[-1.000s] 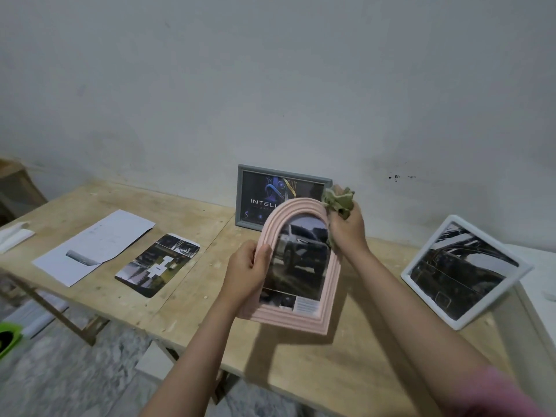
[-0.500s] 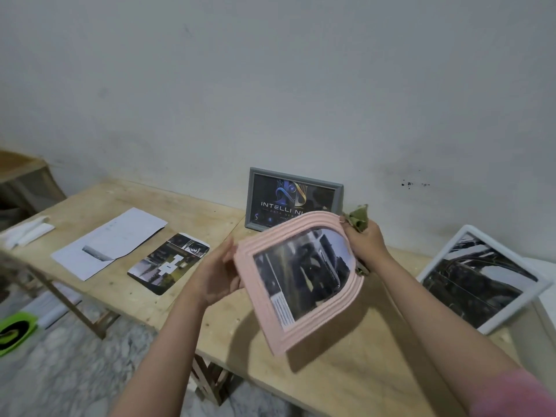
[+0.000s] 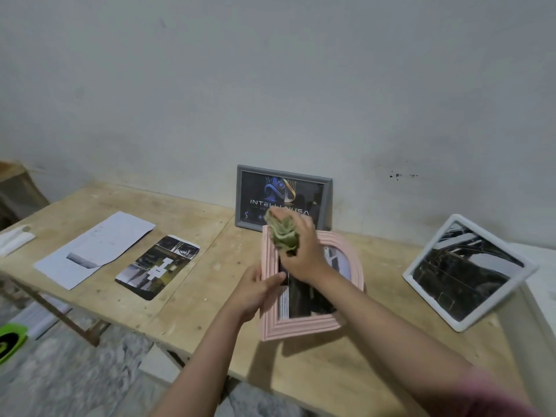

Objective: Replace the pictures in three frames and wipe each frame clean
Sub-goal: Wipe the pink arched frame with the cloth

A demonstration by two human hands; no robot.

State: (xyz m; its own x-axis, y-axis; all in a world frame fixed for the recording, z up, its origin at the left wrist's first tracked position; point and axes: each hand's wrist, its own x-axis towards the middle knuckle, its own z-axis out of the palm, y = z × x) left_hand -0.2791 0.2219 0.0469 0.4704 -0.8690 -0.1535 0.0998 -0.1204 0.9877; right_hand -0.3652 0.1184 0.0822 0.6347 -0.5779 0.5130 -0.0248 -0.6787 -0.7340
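Left hand (image 3: pixel 255 291) gripping left edge of pink frame (image 3: pixel 301 325), fingers curled round it, thumb lying across front near glass. Right hand (image 3: pixel 302 251) clutching green cloth (image 3: pixel 282 234), fingers wrapped round it, pressing cloth against upper left corner of pink frame. Pink frame being held over desk (image 3: pixel 192 311), centre, turned on its side with arched end pointing right; whether touching desk or lifted, cannot tell. Dark car picture showing behind glass, partly hidden by right forearm.

Grey frame (image 3: pixel 284 174) standing behind pink frame, leaning against wall (image 3: pixel 270 85), dark picture with blue and gold logo and white lettering inside, lower middle covered by cloth and right hand. White frame (image 3: pixel 457 323) standing well apart at right, tilted back, leaning on a white surface at right edge, dark car picture inside.

Loose picture (image 3: pixel 158 266) lying flat on desk left of left hand, dark with white shapes, rounded corners. White paper (image 3: pixel 93 248) lying flat just beside it, further left, corner nearly touching. White object (image 3: pixel 15 239) at far left desk edge, too blurred to identify. Green and black thing (image 3: pixel 12 341) on floor at lower left. Pink sleeve (image 3: pixel 505 395) showing on right arm at bottom right.
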